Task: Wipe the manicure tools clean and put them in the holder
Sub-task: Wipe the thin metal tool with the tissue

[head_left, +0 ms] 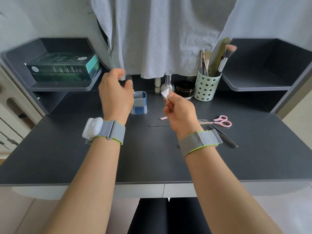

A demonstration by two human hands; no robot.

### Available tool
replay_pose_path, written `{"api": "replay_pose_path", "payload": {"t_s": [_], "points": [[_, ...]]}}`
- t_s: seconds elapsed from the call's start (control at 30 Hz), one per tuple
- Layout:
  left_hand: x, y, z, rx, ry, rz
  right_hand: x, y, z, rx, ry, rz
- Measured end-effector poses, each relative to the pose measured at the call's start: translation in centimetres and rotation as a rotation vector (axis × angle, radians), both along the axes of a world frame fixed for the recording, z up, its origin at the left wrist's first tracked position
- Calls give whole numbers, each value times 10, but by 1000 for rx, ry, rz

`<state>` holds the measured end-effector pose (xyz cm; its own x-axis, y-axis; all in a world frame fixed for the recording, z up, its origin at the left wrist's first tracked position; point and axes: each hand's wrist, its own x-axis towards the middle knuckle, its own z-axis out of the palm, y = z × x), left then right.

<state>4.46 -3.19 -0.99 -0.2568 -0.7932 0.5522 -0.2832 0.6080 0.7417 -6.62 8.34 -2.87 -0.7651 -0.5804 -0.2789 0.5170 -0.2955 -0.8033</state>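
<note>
A blue-and-grey checked holder (141, 103) stands at the middle of the dark desk (67, 157). My left hand (116, 93) hovers just above and in front of it, fingers loosely curled and blurred; whether they hold something is unclear. My right hand (179, 114) pinches a small white wipe pad (164, 94) at its fingertips, to the right of the holder. On the desk lie pink-handled scissors (221, 121), dark tweezers (224, 136), a thin metal stick (159, 125) and a small pink piece (163, 118).
A pale green perforated cup (206, 87) with brushes stands at the back right, beside a black jar (184, 90), a glass bottle (168, 85) and a slim tube (157, 85). Green boxes (64, 66) fill the left shelf. Grey cloth (160, 34) hangs behind.
</note>
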Motion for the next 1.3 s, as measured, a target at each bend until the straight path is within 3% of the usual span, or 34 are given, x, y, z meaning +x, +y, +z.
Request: {"api": "replay_pose_path", "payload": {"t_s": [0.2,0.77,1.3], "points": [[-3,16,3,21,-30,-92,1,5,1,1,1,-2],[-17,43,-41,82,-591,-338,-2,18,-4,0,-7,-7],[-33,41,-49,76,-783,-357,-9,21,-11,40,-35,-32]]}}
